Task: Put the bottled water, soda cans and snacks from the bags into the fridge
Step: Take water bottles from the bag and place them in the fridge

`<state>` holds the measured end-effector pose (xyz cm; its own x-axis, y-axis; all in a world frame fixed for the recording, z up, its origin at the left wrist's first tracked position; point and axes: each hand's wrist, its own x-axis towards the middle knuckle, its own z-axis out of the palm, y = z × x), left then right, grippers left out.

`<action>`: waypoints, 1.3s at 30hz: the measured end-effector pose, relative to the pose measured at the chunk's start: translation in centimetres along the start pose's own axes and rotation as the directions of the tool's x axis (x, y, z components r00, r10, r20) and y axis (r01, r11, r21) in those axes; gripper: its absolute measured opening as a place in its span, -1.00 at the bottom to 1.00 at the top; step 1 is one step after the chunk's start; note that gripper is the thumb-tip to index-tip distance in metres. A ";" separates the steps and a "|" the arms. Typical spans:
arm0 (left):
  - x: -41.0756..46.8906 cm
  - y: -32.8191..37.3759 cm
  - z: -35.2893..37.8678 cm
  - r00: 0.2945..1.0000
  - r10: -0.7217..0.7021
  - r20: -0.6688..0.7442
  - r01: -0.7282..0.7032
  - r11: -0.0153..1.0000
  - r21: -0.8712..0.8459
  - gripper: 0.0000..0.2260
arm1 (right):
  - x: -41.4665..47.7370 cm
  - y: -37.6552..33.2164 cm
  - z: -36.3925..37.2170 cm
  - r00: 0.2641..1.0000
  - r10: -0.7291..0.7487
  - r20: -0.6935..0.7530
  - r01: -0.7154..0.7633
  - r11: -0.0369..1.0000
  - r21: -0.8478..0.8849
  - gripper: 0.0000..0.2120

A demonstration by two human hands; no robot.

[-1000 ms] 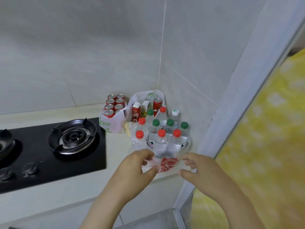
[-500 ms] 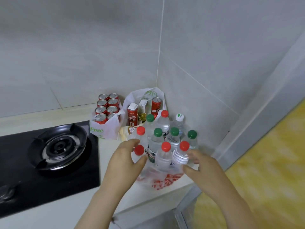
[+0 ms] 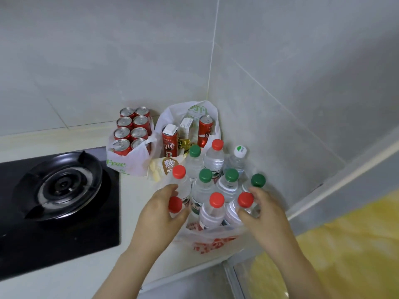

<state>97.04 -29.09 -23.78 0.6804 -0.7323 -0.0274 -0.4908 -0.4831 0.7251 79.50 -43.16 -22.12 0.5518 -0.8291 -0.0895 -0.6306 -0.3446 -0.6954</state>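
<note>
Works at the desk (image 3: 133, 201), right of the burner (image 3: 62, 186), over 3 bags lined up toward the tiled corner. Wraps the left grip (image 3: 159, 210) round the burner-side bottle (image 3: 175, 204), red cap poking out between thumb and fingers. Closes the right grip (image 3: 261, 210) on the far-side bottle (image 3: 245, 199), fingers curled just under its red cap; reads as a hold rather than a touch, though with the neck partly hidden. Has both bottles inside the bottle bag (image 3: 216, 242), the clear one with red print, right of the burner at the desk edge, packed shoulder to shoulder among 10 in all.

Turns on 1 relation: each bottle directly ahead of its own grip, long axis upright, cap up. Calls, by this reading, for a straight lift upward, not a sideways drag against the neighbours. Puts neither grip nearer overall: left serves the burner side of the bag, right the side away from the burner. Risks snagging the loose plastic rim or tipping the middle bottle (image 3: 216, 199) between the 2 held.

Leaves untouched the can bag (image 3: 129, 162), just right of the burner, with 8 soda cans upright, and the snack bag (image 3: 166, 115) beyond it toward the corner. Sees no fridge; judges the task barely begun, nothing yet out of the bags
</note>
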 end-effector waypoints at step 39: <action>-0.4 -4.1 5.2 0.950 -0.312 -0.021 0.304 0.938 -0.167 -0.55 | 0.8 6.1 5.9 0.988 0.152 -0.039 -0.133 0.944 0.303 -0.56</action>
<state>95.94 -29.28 -30.34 0.8109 -0.5347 -0.2378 -0.1620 -0.5956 0.7867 79.30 -43.34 -30.66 0.4278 -0.8884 -0.1663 -0.5034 -0.0814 -0.8602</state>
